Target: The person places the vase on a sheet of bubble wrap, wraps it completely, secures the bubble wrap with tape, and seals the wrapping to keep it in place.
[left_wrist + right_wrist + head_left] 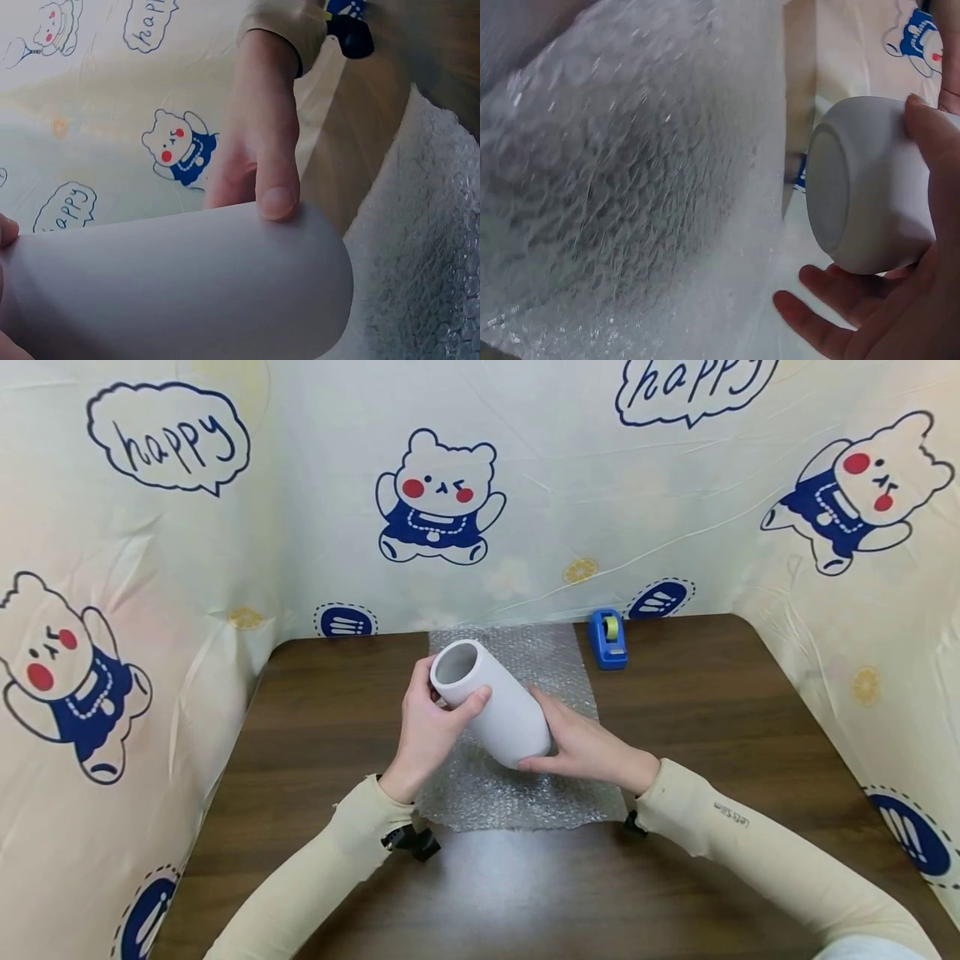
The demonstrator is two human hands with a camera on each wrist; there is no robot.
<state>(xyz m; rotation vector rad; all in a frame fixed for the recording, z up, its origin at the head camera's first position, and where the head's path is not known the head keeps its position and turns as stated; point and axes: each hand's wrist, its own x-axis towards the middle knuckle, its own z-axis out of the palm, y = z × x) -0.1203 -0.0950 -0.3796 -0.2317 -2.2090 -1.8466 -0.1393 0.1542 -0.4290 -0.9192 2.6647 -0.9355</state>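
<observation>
A smooth white vase (504, 714) is held tilted above a sheet of bubble wrap (525, 802), its open mouth toward the upper left. My left hand (429, 731) grips the mouth end, thumb on the near side and fingers round the far side. The lower end sits in my right hand (588, 745), between thumb and fingers. In the right wrist view the thumb lies over the vase (881, 180) near its flat base, with fingers below it, two tips reaching past the wall. Only fingertips of my left hand show at the left wrist view's edge.
A blue tape dispenser (608, 642) with a yellowish roll stands at the back, right of the bubble wrap. Both lie on a dark wooden table (315, 727). Patterned cloth (315, 502) with bears and "happy" bubbles encloses the table at the back and sides.
</observation>
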